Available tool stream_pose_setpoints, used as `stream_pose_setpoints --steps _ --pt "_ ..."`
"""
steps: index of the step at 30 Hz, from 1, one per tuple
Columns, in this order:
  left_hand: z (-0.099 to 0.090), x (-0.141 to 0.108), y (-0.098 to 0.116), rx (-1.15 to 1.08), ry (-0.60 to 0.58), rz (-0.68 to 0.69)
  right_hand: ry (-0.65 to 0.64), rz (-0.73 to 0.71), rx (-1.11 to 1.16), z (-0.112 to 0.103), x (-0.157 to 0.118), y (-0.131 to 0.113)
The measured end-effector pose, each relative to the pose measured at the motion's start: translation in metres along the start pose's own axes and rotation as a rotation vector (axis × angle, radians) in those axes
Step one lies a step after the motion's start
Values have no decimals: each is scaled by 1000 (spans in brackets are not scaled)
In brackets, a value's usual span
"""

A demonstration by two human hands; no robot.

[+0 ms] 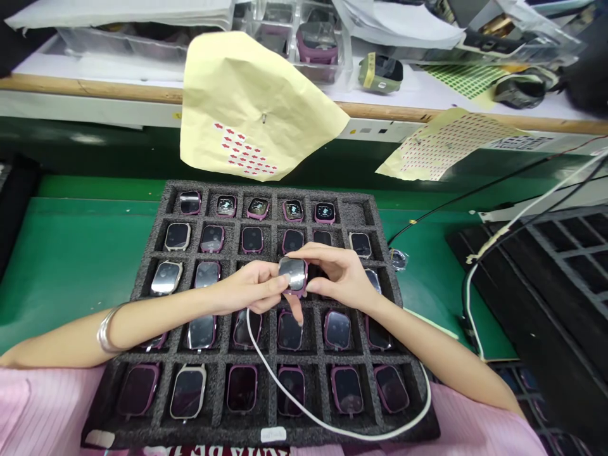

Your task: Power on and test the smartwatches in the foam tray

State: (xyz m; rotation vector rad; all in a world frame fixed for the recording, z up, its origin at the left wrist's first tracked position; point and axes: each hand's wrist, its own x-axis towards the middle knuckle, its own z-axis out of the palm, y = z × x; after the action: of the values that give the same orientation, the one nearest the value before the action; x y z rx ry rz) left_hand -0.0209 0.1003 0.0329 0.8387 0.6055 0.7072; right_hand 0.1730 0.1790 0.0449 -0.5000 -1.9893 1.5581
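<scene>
Above the middle of a dark foam tray (pixel 266 426), both hands hold a purple-framed watch (pixel 293 275) with its dark, glossy screen facing up. My left hand (pixel 266 288) grips its left side, thumb at the screen's lower left edge, one finger extended below. My right hand (pixel 339 272) pinches the watch from the right, with fingers along its top and thumb at its lower right. A white cable (pixel 323 429) runs from beside my left hand across the tray's front; its upper end is hidden. Several watches sit in the tray's compartments, and a few in the back row have lit screens.
Behind the tray, a shelf edge (pixel 142 94) carries clear boxes and a green watch (pixel 380 73). Yellow sticker sheets (pixel 247 101) hang from it. At the right are black and white cables and a dark foam tray (pixel 532 329). The table (pixel 80 240) is green.
</scene>
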Motion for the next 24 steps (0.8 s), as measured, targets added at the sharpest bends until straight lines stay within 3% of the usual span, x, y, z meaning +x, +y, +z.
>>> stream_pose_setpoints --steps 4,9,14,24 --pt "3 2 -2 29 128 -35 41 -104 -331 3 -3 -5" --pt "8 0 -3 256 266 -2 14 -178 -453 7 -9 -7" --pt "8 -1 -7 407 294 98 -1 -202 -490 9 -11 -5" --pt "10 -3 -5 324 276 15 33 -299 -650 16 -16 -2"
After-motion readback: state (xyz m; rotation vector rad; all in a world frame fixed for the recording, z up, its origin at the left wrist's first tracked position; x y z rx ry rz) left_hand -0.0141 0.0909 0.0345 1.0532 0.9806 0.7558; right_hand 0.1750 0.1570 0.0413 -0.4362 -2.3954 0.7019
